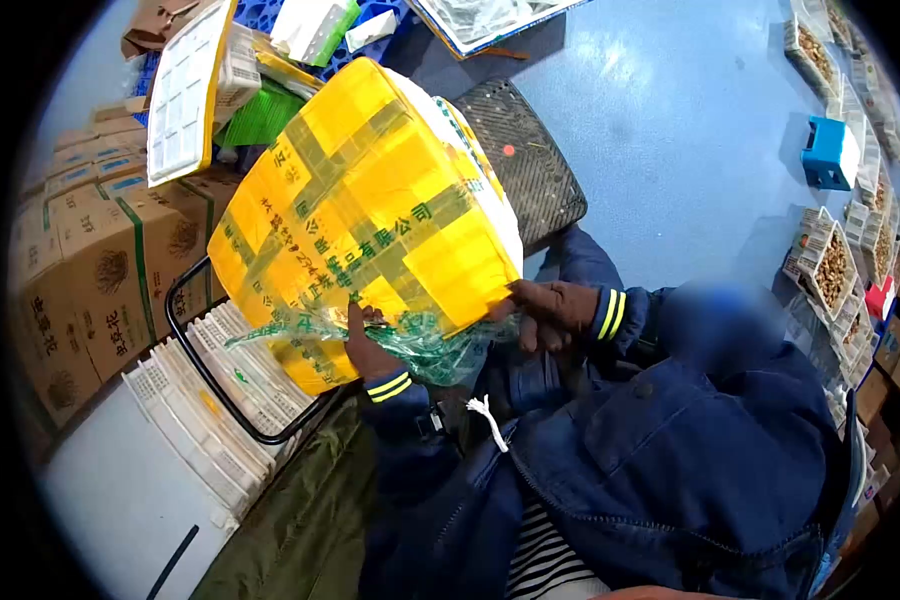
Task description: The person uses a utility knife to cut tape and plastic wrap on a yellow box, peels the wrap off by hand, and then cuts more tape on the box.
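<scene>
A yellow box [360, 190] with green printed lettering and crossed tape stands tilted before me. Loose clear tape with green print [440, 345] bunches along its near lower edge. My left hand [368, 345], in a brown glove, is at this edge, forefinger raised against the box and the other fingers bent on the tape. At the box's lower right corner is my right hand [555, 308], also gloved, its fingers curled where the crumpled tape ends. The exact hold of both hands is partly hidden.
Printed cartons [100, 290] are stacked at the left. White baskets [205, 400] lie beside a black metal frame [175, 300]. Behind the box is a dark textured mat [520, 160]. Trays of small brown items [832, 265] and a blue container [830, 153] stand at the right.
</scene>
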`<state>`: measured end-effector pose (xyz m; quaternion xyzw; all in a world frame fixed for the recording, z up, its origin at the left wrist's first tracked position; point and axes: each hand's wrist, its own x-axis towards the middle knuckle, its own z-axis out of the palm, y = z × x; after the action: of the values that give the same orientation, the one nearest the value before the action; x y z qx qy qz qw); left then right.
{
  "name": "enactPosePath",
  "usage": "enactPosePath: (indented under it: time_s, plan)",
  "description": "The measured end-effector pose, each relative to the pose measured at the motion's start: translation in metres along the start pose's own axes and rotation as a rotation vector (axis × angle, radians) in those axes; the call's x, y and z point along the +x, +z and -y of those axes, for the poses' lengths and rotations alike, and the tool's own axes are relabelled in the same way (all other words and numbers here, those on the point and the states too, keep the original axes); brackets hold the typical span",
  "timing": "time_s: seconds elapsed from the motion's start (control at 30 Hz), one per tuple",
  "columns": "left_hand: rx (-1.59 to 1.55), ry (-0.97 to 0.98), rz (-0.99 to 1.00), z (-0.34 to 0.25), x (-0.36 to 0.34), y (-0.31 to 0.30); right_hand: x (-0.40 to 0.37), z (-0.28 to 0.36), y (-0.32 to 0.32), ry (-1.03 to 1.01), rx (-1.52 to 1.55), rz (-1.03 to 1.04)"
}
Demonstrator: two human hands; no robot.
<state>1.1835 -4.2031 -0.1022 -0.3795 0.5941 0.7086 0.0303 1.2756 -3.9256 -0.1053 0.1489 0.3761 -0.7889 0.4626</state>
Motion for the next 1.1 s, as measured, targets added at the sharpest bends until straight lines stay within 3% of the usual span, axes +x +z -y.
enactPosePath:
  time_s: [0.07,0.13,0.17,0.27,0.3,0.43,0.53,0.7,0.87,0.97,1.1]
  plan:
    - [0.227,0.100,-0.203,0.023,0.024,0.007,0.013,0.014,-0.049,-0.084,0.135,0.075]
    - [0.325,0.184,-0.304,0.022,0.015,0.023,0.026,0.039,-0.095,-0.098,0.019,-0.155]
    - [0.275,0.122,-0.300,0.019,0.016,0.023,0.038,0.040,-0.121,-0.182,0.045,-0.208]
    - [0.324,0.226,-0.340,0.018,0.012,0.036,0.068,0.041,-0.156,-0.382,0.151,-0.355]
    - [0.350,0.189,-0.454,0.019,0.008,0.043,0.077,0.043,-0.158,-0.400,0.341,-0.361]
    - [0.354,0.196,-0.407,0.022,0.012,0.039,0.112,0.035,-0.192,-0.303,0.124,-0.302]
    - [0.363,0.197,-0.419,0.024,0.014,0.038,0.147,0.018,-0.201,-0.325,-0.065,-0.400]
    - [0.375,0.227,-0.411,0.025,0.015,0.035,0.173,0.009,-0.195,-0.417,0.097,-0.322]
    - [0.374,0.295,-0.466,0.031,0.018,0.035,0.181,0.017,-0.199,-0.364,0.060,-0.239]
    - [0.355,0.271,-0.477,0.030,0.019,0.033,0.185,0.025,-0.195,-0.338,-0.392,-0.378]
    - [0.400,0.285,-0.486,0.031,0.021,0.028,0.189,0.028,-0.186,-0.341,-0.371,-0.406]
